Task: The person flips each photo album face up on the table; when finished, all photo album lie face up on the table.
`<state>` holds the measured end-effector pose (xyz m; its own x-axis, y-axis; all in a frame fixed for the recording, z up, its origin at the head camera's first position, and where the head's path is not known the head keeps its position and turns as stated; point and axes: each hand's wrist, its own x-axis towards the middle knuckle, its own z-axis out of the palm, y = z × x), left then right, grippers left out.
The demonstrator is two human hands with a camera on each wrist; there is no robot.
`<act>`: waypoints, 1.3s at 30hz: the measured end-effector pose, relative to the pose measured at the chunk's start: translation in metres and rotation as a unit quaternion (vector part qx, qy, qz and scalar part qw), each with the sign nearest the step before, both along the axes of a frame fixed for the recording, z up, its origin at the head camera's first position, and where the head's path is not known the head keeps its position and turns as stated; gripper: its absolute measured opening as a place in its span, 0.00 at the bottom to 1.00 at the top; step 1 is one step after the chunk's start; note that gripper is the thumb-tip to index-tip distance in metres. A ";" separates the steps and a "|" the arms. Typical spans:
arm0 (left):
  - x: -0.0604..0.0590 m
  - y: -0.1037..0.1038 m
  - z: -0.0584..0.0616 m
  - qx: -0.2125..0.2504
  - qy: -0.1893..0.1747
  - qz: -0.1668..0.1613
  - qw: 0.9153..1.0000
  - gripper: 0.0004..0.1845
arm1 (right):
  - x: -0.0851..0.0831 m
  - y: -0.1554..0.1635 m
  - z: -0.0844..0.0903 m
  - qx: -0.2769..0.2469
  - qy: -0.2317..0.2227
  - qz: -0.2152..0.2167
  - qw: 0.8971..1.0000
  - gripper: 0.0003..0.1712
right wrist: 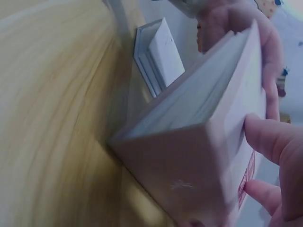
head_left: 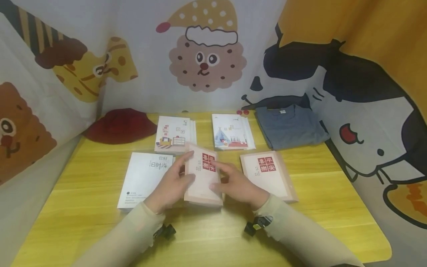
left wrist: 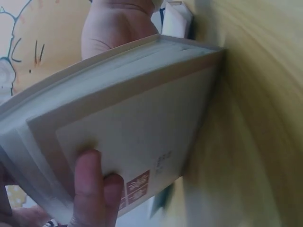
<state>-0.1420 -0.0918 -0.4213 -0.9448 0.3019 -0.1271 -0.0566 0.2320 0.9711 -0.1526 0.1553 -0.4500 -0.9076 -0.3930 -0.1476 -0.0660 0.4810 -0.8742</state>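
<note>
A thick pale pink book (head_left: 200, 187) with red square characters on its cover is held between both hands, tilted over the middle of the table. My left hand (head_left: 173, 185) grips its left side, thumb on the front cover. From the other side my right hand (head_left: 240, 185) holds it, thumb and index finger on the cover near the red print; its remaining fingers are mostly hidden. In the right wrist view the book's spine (right wrist: 175, 165) and page edges show, with a lower corner close over the table. A matching pink book (head_left: 267, 185) lies just right of the right hand.
White books (head_left: 138, 180) lie to the left on the yellow table (head_left: 76, 222). Behind stand two stacks of illustrated books, one left (head_left: 171, 129) and one right (head_left: 228, 129). A dark red hat (head_left: 120, 126) and folded blue-grey shirt (head_left: 290, 126) lie near the cartoon curtain (head_left: 133, 96).
</note>
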 end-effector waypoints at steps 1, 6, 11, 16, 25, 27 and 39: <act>0.001 0.000 0.002 -0.001 0.003 -0.001 1.000 0.40 | 0.002 -0.001 0.002 0.012 0.013 -0.006 1.000 0.46; 0.005 0.005 0.010 -0.005 0.029 -0.015 0.999 0.42 | 0.009 -0.006 0.013 0.060 0.071 -0.019 0.995 0.40; 0.010 0.010 0.015 0.018 0.063 -0.036 0.997 0.39 | 0.011 -0.005 0.027 -0.022 0.110 0.028 0.993 0.40; 0.010 0.016 0.012 0.039 0.064 -0.069 0.995 0.34 | 0.012 0.001 0.034 -0.088 0.036 0.014 0.995 0.44; 0.001 0.018 -0.011 0.023 0.012 -0.069 0.997 0.33 | 0.006 0.002 0.011 -0.033 -0.018 -0.035 0.999 0.41; -0.001 0.017 -0.014 0.010 0.019 -0.068 0.997 0.33 | 0.006 0.002 0.007 0.002 -0.002 -0.042 0.999 0.41; 0.000 0.008 -0.024 -0.146 0.084 -0.029 0.985 0.33 | 0.008 0.005 -0.001 0.051 0.017 -0.100 0.993 0.42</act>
